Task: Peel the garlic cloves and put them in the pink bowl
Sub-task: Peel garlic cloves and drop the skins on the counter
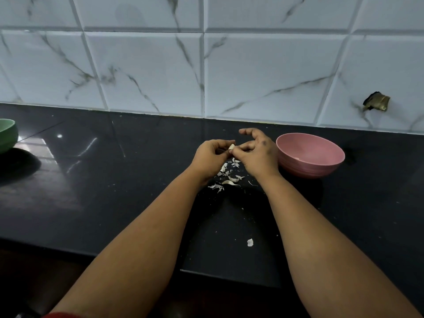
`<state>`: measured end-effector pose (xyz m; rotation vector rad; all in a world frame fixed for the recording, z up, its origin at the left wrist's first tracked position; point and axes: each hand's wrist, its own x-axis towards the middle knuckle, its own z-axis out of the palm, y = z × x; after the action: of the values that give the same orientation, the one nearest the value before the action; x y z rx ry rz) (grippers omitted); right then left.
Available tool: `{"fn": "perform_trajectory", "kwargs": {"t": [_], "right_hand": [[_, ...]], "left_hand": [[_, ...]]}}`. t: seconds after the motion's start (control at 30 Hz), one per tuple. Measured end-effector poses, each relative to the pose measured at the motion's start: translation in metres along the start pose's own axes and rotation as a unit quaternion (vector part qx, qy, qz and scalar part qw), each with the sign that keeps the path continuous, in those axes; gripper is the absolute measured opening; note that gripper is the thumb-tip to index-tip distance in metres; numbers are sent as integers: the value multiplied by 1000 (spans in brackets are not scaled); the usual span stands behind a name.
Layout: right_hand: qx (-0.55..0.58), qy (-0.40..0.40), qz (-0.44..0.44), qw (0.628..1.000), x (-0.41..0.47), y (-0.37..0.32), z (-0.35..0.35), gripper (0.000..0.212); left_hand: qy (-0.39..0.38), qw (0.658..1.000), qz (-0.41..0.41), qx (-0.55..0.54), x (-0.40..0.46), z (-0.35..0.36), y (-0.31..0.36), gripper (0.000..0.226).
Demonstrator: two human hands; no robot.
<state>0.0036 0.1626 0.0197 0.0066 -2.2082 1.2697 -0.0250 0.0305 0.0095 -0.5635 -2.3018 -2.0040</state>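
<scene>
Nearest, by the worktop's [68,180] front edge, we see one stray flake of skin [250,242]. Further in, between our wrists, lies a scatter of peelings [226,177], papery and weightless, apt to cling to damp fingers.

Above that scatter we hold the clove [232,147], small and pale. We judge it light and firm, slick once bared, so it wants a steady pinch along its sides while the loose skin is picked from the tip or root end. Our left hand [212,156] curls round it, thumb and fingers pinching it. Our right hand [258,154] meets it there, thumb and forefinger nipping at the clove, the other fingers lifted and spread toward the wall.

Just right of that hand stands the pink bowl [309,165], toward the worktop's back edge; a small pale bit lies inside, too small to name. Far off, at the left edge, sits a green bowl [8,134].
</scene>
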Motion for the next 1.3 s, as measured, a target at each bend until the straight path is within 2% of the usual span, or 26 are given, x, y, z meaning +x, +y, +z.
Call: {"fn": "perform_trajectory", "kwargs": {"t": [0.27,0.37,0.57,0.7,0.83,0.9,1.07,1.3], "right_hand": [[34,4,20,999,2,3,1,33],[109,-9,60,992,1,5,2,16],[210,-26,130,969,3,2,4,18],[177,-36,100,978,0,7,2,9],[141,-38,91,985,1,9,3,2],[119,-37,87,988,2,9,5,6],[69,-40,77,994,5,13,8,16],[110,-47,110,987,4,8,8,19]], "left_hand": [[8,999,-24,-46,1,2,-1,28],[16,996,-30,-79,1,2,-2,28],[33,997,-17,-60,0,-3,-1,21],[24,1000,-1,-18,1,-4,-2,13],[12,1000,7,6,0,-5,-3,15],[20,1000,5,6,0,-5,-3,16],[30,998,-3,-46,-1,-3,-2,13],[19,991,-15,-134,-1,1,-3,14]]}}
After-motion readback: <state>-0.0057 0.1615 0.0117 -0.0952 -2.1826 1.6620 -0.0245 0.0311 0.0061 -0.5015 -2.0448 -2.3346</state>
